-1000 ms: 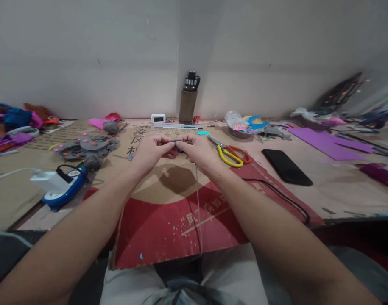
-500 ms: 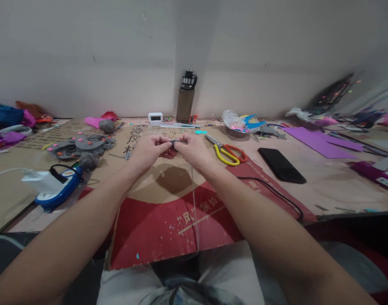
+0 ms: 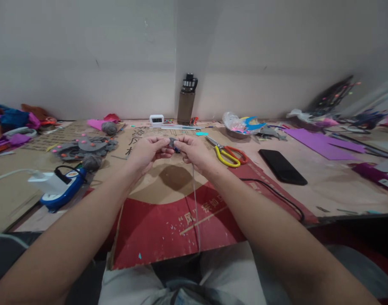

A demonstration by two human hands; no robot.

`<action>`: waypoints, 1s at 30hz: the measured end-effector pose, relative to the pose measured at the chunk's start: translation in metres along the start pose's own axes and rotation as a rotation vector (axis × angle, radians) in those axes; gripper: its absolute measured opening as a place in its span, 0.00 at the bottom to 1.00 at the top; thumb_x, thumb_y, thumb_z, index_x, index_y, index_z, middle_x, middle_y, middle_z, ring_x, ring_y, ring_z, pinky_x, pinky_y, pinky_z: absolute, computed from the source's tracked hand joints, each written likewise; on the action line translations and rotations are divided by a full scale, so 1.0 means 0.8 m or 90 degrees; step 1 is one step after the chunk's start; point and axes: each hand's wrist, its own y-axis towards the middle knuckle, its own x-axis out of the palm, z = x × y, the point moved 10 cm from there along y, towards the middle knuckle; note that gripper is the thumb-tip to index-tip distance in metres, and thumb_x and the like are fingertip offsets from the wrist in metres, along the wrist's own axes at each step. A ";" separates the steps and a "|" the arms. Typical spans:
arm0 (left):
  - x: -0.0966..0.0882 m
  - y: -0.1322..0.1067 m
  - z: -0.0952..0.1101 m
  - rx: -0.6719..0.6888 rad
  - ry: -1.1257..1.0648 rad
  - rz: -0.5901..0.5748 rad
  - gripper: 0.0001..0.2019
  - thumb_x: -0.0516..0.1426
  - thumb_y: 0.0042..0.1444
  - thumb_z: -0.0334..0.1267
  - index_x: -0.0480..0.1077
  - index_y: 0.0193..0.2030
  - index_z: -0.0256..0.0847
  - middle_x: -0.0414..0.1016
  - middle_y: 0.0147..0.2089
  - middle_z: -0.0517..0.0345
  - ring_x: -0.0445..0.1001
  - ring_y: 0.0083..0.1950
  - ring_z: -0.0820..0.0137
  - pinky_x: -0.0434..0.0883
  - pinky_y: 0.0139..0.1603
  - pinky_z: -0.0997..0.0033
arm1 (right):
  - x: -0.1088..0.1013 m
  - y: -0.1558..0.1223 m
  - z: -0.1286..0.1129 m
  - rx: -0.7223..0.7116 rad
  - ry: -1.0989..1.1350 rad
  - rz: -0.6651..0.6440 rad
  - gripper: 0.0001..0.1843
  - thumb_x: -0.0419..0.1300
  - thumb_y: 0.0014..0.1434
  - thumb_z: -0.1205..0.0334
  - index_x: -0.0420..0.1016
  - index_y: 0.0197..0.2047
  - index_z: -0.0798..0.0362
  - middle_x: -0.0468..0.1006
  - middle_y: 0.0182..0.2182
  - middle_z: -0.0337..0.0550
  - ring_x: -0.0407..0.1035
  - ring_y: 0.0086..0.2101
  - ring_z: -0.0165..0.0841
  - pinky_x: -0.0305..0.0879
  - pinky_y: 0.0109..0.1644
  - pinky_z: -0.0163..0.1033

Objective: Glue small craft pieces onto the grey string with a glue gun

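Note:
My left hand (image 3: 150, 151) and my right hand (image 3: 191, 153) are raised over the cardboard, almost meeting. Thumb and fingers of both are closed on a small grey piece (image 3: 171, 143) that looks like yarn work or felt; the fingers cover much of it. Something small and dark blue shows just beneath it. From my right hand a thin pale grey strand (image 3: 195, 199) hangs down over the cardboard (image 3: 139, 228) to my lap. Scissors (image 3: 228, 155) with yellow and orange handles lie just right of my right hand.
Grey felt pieces with pins (image 3: 85, 146) and a grey yarn ball (image 3: 92, 162) lie left, near a blue power strip (image 3: 62, 197). A bottle (image 3: 186, 101) and small clock (image 3: 157, 120) stand behind. To the right are a bowl (image 3: 236, 134), a phone (image 3: 282, 167) and purple sheets (image 3: 321, 145).
My hands have drawn slightly apart, and more of the small grey piece shows between my fingertips. The whole view has shifted a little.

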 end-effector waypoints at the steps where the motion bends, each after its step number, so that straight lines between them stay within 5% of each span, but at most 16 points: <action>1: 0.000 0.000 -0.001 -0.002 -0.001 -0.002 0.04 0.60 0.52 0.32 0.72 0.30 0.32 0.75 0.25 0.55 0.74 0.25 0.76 0.73 0.29 0.78 | 0.001 -0.001 0.000 0.004 0.004 0.000 0.07 0.58 0.53 0.58 0.64 0.30 0.51 0.53 0.15 0.26 0.41 0.15 0.20 0.37 0.18 0.30; 20: 0.009 -0.005 0.017 0.112 0.191 -0.010 0.10 0.62 0.49 0.42 0.73 0.30 0.36 0.73 0.24 0.58 0.71 0.25 0.75 0.71 0.31 0.74 | -0.009 0.002 -0.004 -0.046 -0.091 0.058 0.07 0.56 0.51 0.60 0.60 0.26 0.50 0.56 0.17 0.28 0.46 0.17 0.22 0.43 0.19 0.31; 25: 0.009 -0.002 0.007 0.071 0.223 -0.026 0.09 0.63 0.48 0.40 0.72 0.30 0.36 0.73 0.24 0.57 0.72 0.24 0.74 0.71 0.29 0.74 | -0.012 0.000 -0.011 -0.087 -0.218 0.078 0.06 0.56 0.50 0.62 0.62 0.26 0.51 0.61 0.19 0.31 0.52 0.20 0.24 0.49 0.23 0.32; 30: -0.005 0.003 0.000 0.032 0.118 0.009 0.08 0.63 0.48 0.35 0.69 0.29 0.35 0.74 0.24 0.56 0.73 0.24 0.75 0.72 0.29 0.75 | -0.006 -0.003 -0.013 -0.087 -0.200 0.052 0.05 0.55 0.54 0.60 0.66 0.32 0.52 0.63 0.21 0.30 0.53 0.21 0.23 0.50 0.24 0.31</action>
